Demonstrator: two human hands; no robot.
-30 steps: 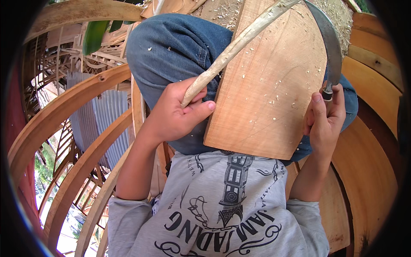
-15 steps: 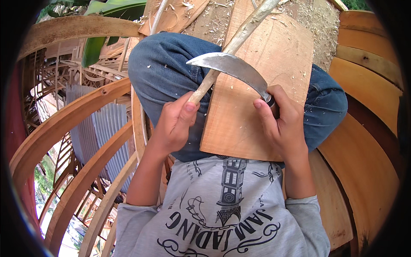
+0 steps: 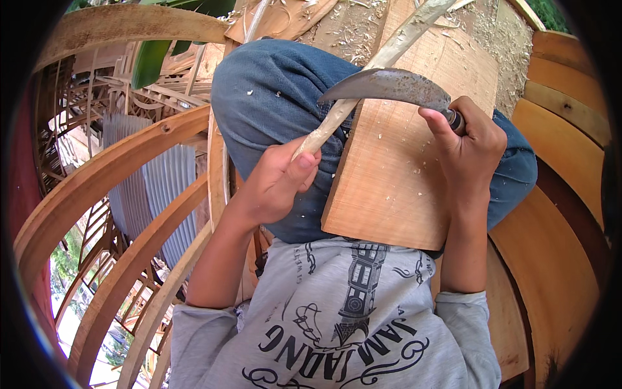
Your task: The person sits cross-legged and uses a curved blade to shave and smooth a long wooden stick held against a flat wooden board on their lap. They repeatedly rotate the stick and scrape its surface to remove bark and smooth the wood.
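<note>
My left hand is closed round the near end of a pale peeled wooden stick, which slants away to the upper right. In my right hand is the dark handle of a sickle, gripped with the thumb close to the blade. The curved steel blade has brown spots and crosses over the stick, its tip pointing left; whether it touches the wood I cannot tell. Beneath the stick and blade, a wide wooden board lies across my lap, with small shavings on it.
My bent knees in blue jeans flank the board. Curved wooden ribs rise on the left, with corrugated metal sheets beyond. Curved planks line the right side. Wood shavings litter the planks ahead, near a green leaf.
My right hand has moved up and to the right with the sickle, and the blade has turned and lies flatter. The left hand still grips the stick. The whole view has shifted slightly.
</note>
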